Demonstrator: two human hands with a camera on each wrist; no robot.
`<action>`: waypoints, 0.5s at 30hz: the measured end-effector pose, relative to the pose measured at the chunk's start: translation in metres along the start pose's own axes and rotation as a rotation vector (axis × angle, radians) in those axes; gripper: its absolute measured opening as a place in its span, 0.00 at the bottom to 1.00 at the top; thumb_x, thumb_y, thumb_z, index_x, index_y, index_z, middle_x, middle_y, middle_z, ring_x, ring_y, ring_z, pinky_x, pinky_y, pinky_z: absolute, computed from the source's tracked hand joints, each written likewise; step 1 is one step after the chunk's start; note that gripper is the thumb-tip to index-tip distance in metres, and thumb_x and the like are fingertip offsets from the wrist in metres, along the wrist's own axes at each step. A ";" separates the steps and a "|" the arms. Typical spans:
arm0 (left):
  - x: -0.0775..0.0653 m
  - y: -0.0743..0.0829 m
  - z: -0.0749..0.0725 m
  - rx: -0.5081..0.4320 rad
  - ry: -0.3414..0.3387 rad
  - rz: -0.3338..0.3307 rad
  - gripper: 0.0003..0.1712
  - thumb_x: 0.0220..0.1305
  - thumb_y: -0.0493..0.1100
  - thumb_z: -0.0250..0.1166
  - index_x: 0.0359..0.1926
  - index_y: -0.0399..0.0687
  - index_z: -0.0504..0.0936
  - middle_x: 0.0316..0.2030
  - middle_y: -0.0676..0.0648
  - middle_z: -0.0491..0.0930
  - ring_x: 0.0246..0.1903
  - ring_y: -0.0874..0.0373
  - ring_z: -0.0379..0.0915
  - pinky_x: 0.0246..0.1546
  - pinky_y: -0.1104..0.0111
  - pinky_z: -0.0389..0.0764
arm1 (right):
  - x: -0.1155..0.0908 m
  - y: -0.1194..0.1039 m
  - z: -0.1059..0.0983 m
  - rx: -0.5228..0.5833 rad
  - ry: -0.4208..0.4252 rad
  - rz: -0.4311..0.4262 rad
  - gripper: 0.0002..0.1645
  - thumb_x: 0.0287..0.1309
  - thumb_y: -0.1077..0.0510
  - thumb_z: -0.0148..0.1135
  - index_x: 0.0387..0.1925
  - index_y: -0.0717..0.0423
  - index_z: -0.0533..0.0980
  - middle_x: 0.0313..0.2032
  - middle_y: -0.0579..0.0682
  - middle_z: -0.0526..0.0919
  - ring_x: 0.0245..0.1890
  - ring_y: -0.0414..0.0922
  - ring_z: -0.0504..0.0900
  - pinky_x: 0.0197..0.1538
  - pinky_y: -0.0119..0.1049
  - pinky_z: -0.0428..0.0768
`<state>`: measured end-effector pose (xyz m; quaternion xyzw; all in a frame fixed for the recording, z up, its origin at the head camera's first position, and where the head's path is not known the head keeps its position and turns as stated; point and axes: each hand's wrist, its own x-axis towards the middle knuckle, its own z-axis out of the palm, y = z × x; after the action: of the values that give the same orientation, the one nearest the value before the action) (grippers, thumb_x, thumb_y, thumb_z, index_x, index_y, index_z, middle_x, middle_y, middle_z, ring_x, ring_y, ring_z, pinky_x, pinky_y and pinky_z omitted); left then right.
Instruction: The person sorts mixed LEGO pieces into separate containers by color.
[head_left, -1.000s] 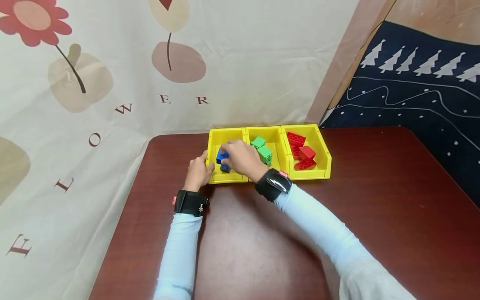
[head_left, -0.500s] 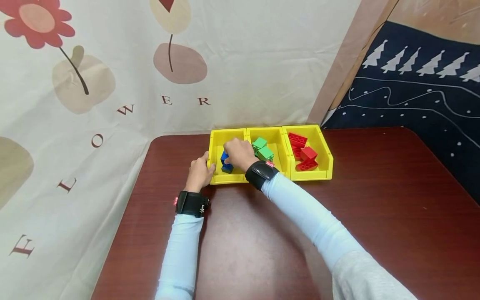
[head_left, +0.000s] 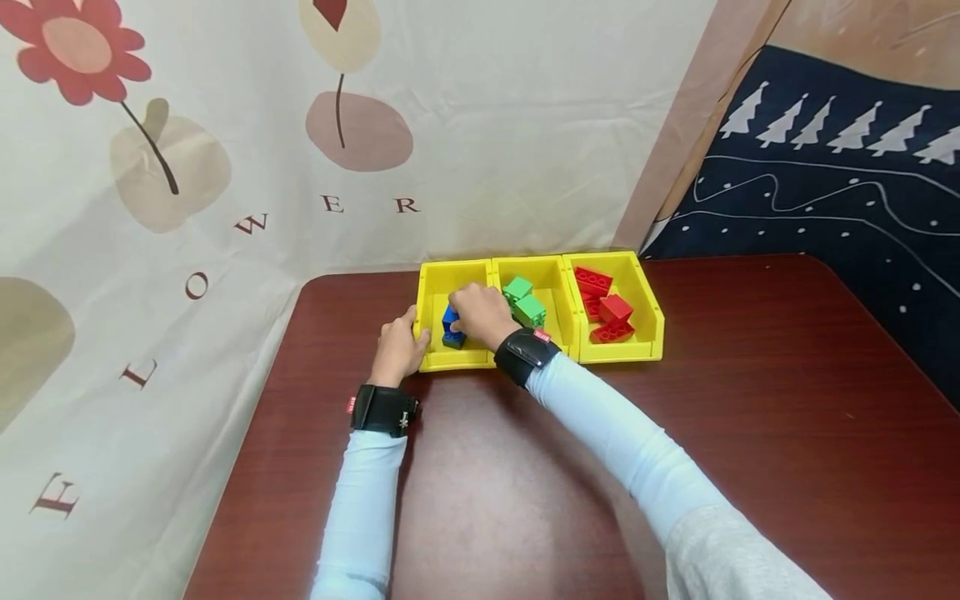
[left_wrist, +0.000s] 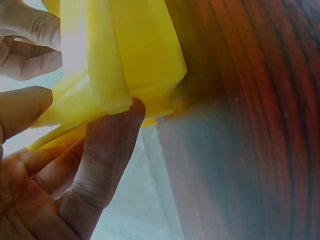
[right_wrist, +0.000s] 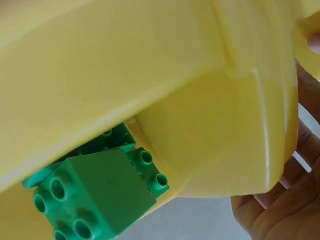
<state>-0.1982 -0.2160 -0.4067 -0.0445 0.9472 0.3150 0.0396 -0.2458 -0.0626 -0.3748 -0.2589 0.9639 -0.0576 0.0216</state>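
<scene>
My left hand (head_left: 397,350) grips the outer side wall of the left yellow bin (head_left: 453,277). In the left wrist view, its thumb (left_wrist: 25,111) and fingers close round the bin's edge. My right hand (head_left: 483,315) reaches into that same bin from above. Its curled fingers pinch a blue toy brick (head_left: 449,321), partly hidden by the hand. Another blue brick (head_left: 453,340) lies just below it. The right wrist view has the hand (right_wrist: 287,207) beyond a yellow wall that hides some fingers; no blue shows there.
Beside the left bin stand a middle yellow bin (head_left: 555,292) with green bricks (head_left: 529,311) and a right yellow bin (head_left: 647,333) with red bricks (head_left: 615,308). The bins adjoin on the brown table (head_left: 750,400), against a printed curtain (head_left: 517,167).
In the last second my right hand and wrist have shifted slightly left and away, and the blue brick now stands more upright. My left hand stays on the bin.
</scene>
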 end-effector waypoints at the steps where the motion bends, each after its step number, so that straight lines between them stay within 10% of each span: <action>1: 0.001 0.000 0.001 0.002 0.000 0.004 0.34 0.73 0.44 0.54 0.75 0.40 0.57 0.53 0.32 0.77 0.34 0.45 0.73 0.37 0.61 0.75 | -0.002 0.001 0.000 0.009 0.016 0.001 0.20 0.58 0.45 0.68 0.44 0.54 0.82 0.40 0.51 0.84 0.39 0.47 0.83 0.42 0.41 0.84; 15: 0.006 -0.019 -0.005 0.016 0.063 -0.036 0.29 0.72 0.44 0.54 0.70 0.40 0.61 0.48 0.33 0.77 0.39 0.42 0.76 0.44 0.55 0.80 | -0.070 0.008 0.002 0.243 0.306 -0.089 0.13 0.61 0.50 0.66 0.39 0.54 0.84 0.41 0.51 0.87 0.40 0.48 0.83 0.41 0.38 0.83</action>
<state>-0.2023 -0.2342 -0.4144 -0.0709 0.9496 0.3049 0.0157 -0.1892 -0.0210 -0.3773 -0.2848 0.9296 -0.2132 -0.0965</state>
